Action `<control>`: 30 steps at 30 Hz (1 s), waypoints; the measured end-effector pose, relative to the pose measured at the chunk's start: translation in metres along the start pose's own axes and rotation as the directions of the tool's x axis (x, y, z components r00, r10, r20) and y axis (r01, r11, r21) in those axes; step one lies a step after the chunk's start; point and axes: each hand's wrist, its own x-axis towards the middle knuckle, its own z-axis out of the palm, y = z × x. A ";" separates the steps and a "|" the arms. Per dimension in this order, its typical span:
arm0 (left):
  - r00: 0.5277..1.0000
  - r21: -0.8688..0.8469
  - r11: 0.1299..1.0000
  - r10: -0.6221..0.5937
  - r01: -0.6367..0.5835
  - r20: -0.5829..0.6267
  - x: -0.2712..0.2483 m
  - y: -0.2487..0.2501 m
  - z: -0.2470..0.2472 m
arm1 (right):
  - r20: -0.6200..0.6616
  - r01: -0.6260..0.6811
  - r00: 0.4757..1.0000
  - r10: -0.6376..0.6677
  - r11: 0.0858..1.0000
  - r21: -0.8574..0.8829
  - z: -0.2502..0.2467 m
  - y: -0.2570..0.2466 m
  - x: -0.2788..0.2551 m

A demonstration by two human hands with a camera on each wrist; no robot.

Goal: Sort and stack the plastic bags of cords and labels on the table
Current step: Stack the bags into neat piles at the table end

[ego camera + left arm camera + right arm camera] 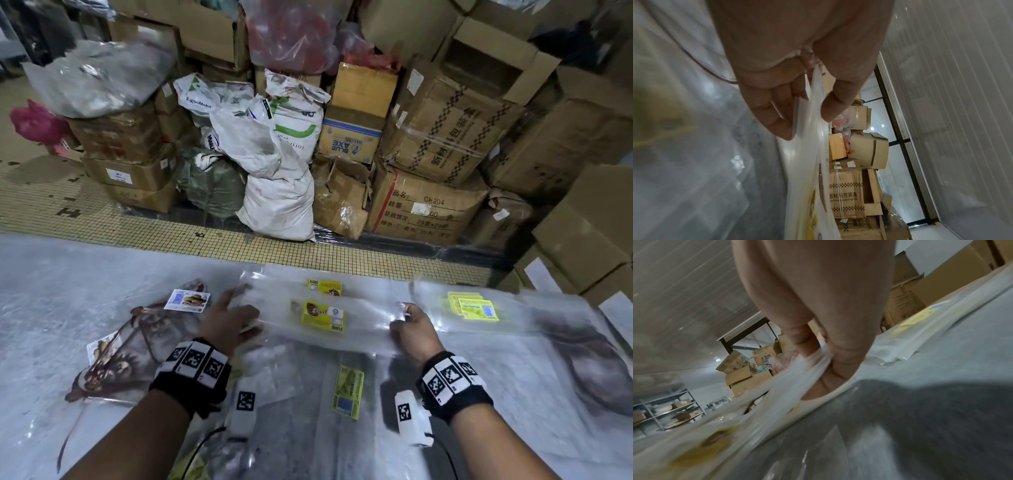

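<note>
My left hand (230,318) pinches one end of clear bag (323,317), right hand (412,329) clenches other; bag hangs stretched above table (51,291); keep tension even; lower flat, label up, edges squared onto matching pile.

A warehouse storeroom: stacked cardboard boxes (442,137), woven sacks (274,164) and metal shelving (668,410).

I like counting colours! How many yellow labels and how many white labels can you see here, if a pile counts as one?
Single yellow labels, one inside the held clear bag: 3
Pile of yellow labels: 1
White labels: 2
Total: 6
</note>
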 end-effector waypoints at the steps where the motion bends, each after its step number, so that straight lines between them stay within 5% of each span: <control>1: 1.000 0.028 0.999 0.027 -0.027 -0.014 0.007 0.004 0.006 | -0.009 0.005 1.000 -0.005 1.000 -0.001 0.000 -0.004 0.011; 9: 0.951 0.443 0.872 0.287 -0.209 -0.117 0.071 0.019 0.037 | -0.090 0.042 0.995 -0.046 0.998 -0.052 0.010 -0.030 0.082; 17: 0.981 0.805 0.592 0.127 0.045 -0.148 0.104 -0.008 0.029 | -0.110 0.037 0.989 -0.101 0.878 -0.477 0.029 -0.021 0.096; 23: 0.983 0.905 0.423 0.145 0.037 -0.108 0.106 0.000 0.025 | -0.104 0.115 0.961 -0.257 0.712 -0.693 0.038 -0.016 0.095; 27: 0.962 0.971 0.169 0.243 -0.168 0.124 0.100 0.009 0.041 | 0.140 0.342 0.920 -0.367 0.573 -0.744 0.043 -0.022 0.093; 30: 0.951 0.958 -0.004 0.116 -0.287 0.286 0.107 -0.003 0.061 | 0.365 0.442 0.897 -0.250 0.441 -0.781 0.058 -0.017 0.097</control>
